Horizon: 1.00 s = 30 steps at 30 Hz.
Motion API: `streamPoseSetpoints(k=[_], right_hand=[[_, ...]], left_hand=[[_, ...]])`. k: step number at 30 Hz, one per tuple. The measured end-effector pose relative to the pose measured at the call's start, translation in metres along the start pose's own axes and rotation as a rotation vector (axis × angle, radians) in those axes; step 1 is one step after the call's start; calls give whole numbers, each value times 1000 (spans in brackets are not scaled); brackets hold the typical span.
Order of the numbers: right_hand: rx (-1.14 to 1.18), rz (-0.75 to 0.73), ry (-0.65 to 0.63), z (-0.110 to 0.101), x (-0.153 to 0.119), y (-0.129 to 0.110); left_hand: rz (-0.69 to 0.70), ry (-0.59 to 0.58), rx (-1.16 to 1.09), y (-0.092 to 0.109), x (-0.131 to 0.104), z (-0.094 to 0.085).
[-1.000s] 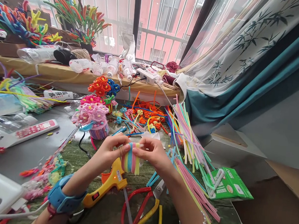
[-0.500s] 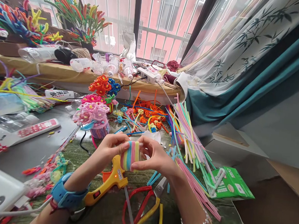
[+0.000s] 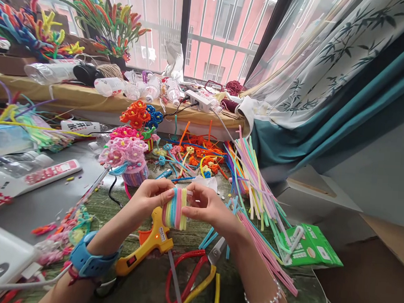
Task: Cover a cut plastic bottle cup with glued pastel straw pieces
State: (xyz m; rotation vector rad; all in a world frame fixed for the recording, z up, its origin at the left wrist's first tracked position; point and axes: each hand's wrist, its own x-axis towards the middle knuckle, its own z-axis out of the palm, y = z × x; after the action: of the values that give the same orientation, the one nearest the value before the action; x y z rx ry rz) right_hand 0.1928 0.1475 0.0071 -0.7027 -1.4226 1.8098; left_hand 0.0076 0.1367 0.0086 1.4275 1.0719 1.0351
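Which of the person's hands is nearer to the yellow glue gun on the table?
Left. The left hand is just above the glue gun; the right hand is further to its right, beyond the pipe-cleaner roll.

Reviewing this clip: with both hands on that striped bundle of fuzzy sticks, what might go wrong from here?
1. The glue gun lies right under the left hand with its light glowing, so it is probably hot; a dropped wrist could get burned.
2. The scissors lie just below the right hand, blades toward it.
3. The bundle is pinched only at its edges and might spring loose.
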Motion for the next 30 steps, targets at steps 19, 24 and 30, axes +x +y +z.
streamPoseSetpoints(k=[19,24,30], right_hand=[[-7,59,-21,-7,-1,13],[-17,47,-10,-5,-1,14],[8,33,-36,-8,-1,16]], left_hand=[[84,41,203,-3,2,-1],[74,41,191,-4,1,-1],[65,43,164,-6,2,-2]])
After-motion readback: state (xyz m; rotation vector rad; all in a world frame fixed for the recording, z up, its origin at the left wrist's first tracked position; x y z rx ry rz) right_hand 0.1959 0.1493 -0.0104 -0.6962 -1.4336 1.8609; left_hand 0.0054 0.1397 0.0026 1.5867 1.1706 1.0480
